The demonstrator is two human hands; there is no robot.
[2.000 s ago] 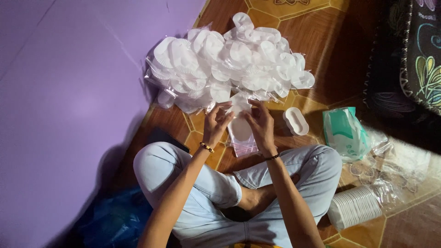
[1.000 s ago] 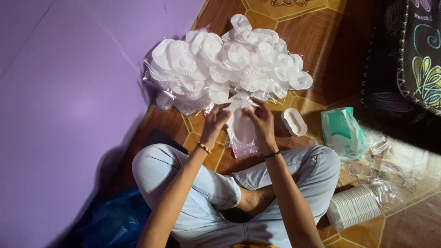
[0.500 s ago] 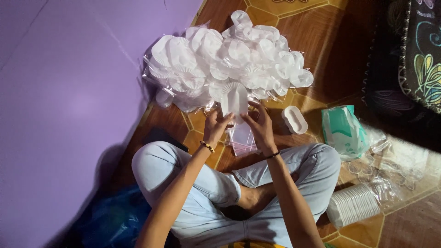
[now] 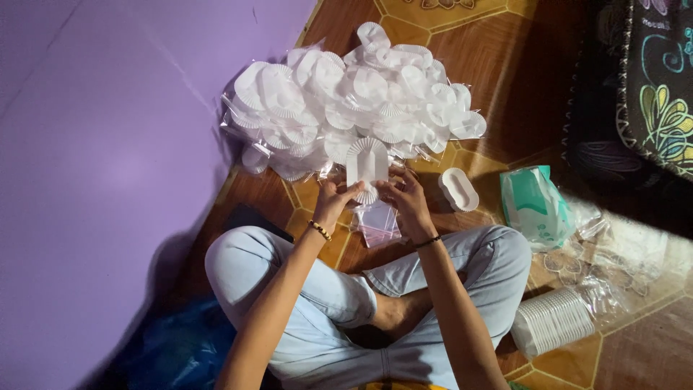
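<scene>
Now the white pleated paper tray [image 4: 367, 167] stood upright between both hands, lifted clear of the small clear plastic bags [image 4: 378, 222] lying on the floor between the knees; half a second earlier it had sat lower, and two seconds earlier it lay flatter against the bags. Left hand [image 4: 333, 202] pinched the tray's lower left edge, fingers closed on it. Right hand [image 4: 406, 198] gripped the lower right edge, thumb and fingers clamped likewise. Tray appeared opened out to its oval form, its top overlapping the big heap of bagged white trays [image 4: 354, 101] just behind. My reading: the piece had been raised and shaped, not yet bagged. One loose oval tray [image 4: 459, 189] lay on the tiled floor [image 4: 505, 72] to the right, near a green-and-white packet [image 4: 535, 206]; a stack of white cups [image 4: 552, 321] lay beside the right knee
</scene>
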